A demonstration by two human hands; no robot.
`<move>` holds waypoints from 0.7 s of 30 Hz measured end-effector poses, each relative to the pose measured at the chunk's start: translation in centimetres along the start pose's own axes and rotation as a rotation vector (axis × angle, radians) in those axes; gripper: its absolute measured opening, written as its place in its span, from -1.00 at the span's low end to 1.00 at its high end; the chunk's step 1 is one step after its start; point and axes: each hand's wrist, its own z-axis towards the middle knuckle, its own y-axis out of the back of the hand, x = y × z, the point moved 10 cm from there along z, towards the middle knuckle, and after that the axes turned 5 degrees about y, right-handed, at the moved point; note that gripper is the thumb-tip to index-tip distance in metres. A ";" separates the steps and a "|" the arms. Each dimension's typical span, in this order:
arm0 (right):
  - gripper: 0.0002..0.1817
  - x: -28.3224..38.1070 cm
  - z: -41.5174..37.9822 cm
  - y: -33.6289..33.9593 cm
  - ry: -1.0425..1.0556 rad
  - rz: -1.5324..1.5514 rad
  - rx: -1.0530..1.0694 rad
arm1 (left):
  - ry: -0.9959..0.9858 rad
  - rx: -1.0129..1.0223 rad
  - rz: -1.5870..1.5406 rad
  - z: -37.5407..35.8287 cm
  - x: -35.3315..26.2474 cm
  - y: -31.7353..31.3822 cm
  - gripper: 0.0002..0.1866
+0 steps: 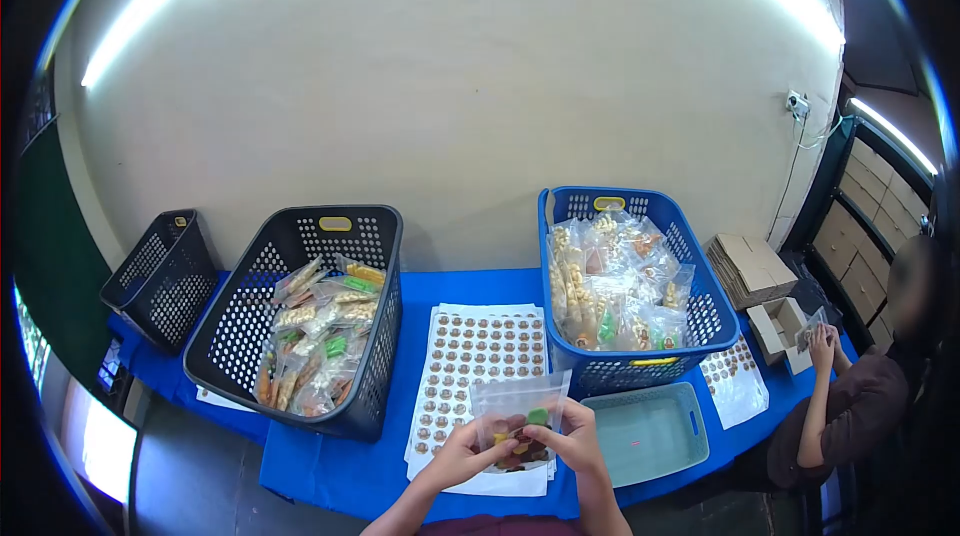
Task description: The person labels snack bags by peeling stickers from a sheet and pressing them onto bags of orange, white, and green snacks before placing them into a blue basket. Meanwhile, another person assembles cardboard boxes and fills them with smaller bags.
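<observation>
A clear plastic bag [518,398] with dark, yellow and green pieces in its lower part is held upright between my two hands. My left hand [465,454] grips its left side with the thumb across the front. On the right side my right hand [572,436] closes on the bag near a green piece. Beneath the bag lie white sheets [437,396] with rows of small round brown stickers. Just right of my right hand is a pale green tray [650,436].
Filled bags lie in a black basket [385,336] at left and a blue basket [640,368] at right. Another black basket [165,286] stands far left. A co-worker [850,406] holds a bag by an open box [780,331]. Folded cartons [750,266] lie behind.
</observation>
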 end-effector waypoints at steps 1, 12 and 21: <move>-0.84 -0.4 -0.1 -0.1 -0.041 0.052 -0.033 | -0.042 -0.023 0.044 0.3 0.2 0.3 -0.63; -0.85 -2.1 -2.4 -0.5 -0.179 0.133 -0.220 | 0.084 -0.094 -0.090 -0.5 2.1 -0.2 -0.57; -0.82 -2.2 -1.9 -0.9 -0.194 0.185 -0.235 | 0.140 -0.134 -0.130 0.5 3.2 0.7 -0.60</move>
